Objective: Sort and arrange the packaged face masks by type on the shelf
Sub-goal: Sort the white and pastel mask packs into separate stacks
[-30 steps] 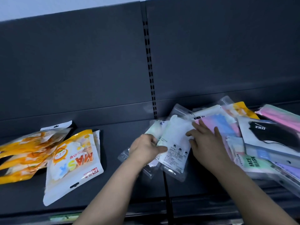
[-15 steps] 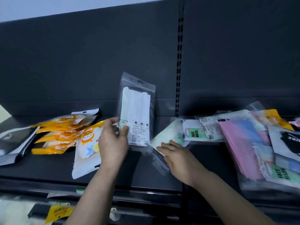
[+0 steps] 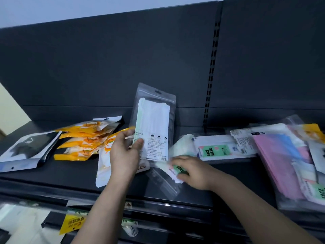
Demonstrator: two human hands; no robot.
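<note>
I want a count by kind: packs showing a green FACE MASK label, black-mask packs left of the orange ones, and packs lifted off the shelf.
Green FACE MASK label packs: 3
Black-mask pack: 1
Lifted clear pack: 1
Total: 5

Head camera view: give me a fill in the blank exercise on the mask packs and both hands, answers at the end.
1. The left hand holds a clear pack containing ____ masks.
2. The right hand grips a small pack whose label is ____.
3. The orange packs lie on the shelf to the ____ of the clear pack.
Missing words: white; green; left.
</note>
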